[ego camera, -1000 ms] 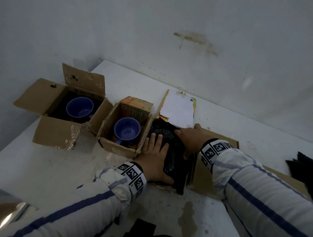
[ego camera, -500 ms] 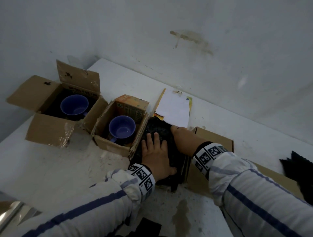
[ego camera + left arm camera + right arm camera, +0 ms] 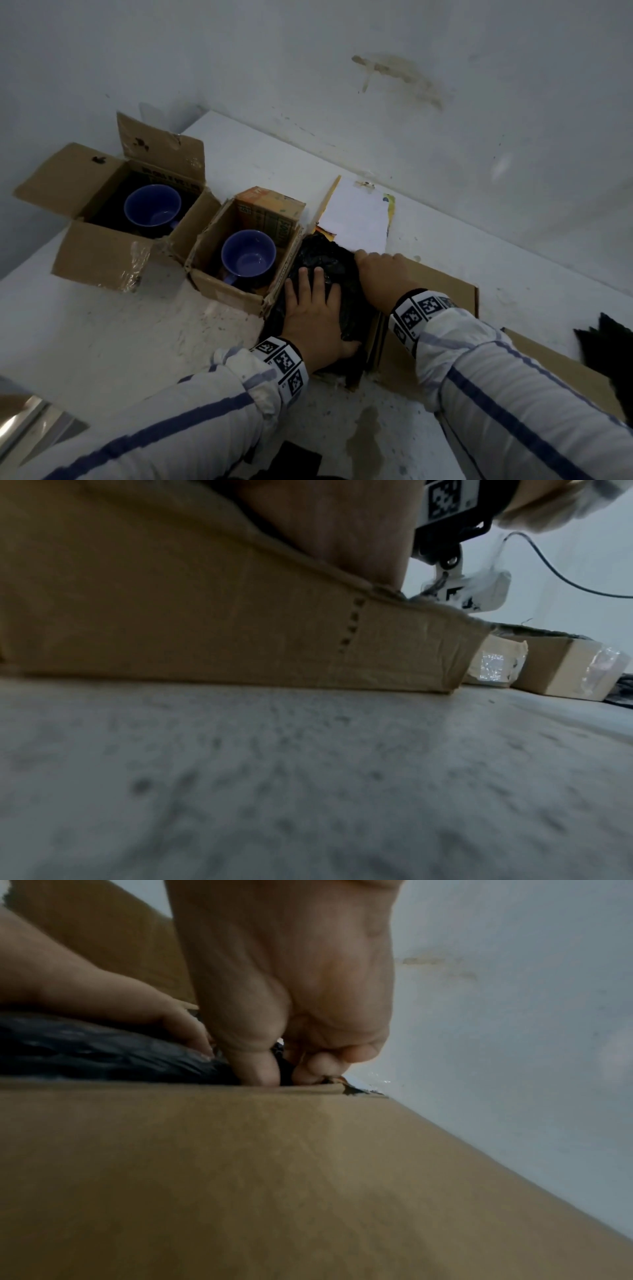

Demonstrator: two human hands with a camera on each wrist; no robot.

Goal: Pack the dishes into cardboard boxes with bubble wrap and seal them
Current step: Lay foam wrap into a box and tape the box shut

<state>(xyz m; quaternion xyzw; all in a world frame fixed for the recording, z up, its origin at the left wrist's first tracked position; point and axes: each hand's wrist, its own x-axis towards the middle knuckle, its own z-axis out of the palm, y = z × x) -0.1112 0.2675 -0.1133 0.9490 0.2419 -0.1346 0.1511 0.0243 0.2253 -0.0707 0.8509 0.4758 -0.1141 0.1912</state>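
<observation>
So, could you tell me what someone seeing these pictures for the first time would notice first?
Probably the two hands at centre: the left hand lies flat on a black wrapped bundle in an open cardboard box, while the right hand tucks the wrap in along the box's far right side. Next, the two blue cups, each sitting uncovered in its own open box to the left.

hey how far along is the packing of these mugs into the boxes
Done: two blue mugs sit in open boxes, the left mug and the middle mug. In hand: the left hand presses flat on black wrap in the third box, while the right hand tucks its edge. Left: every flap is open, nothing sealed.
</observation>
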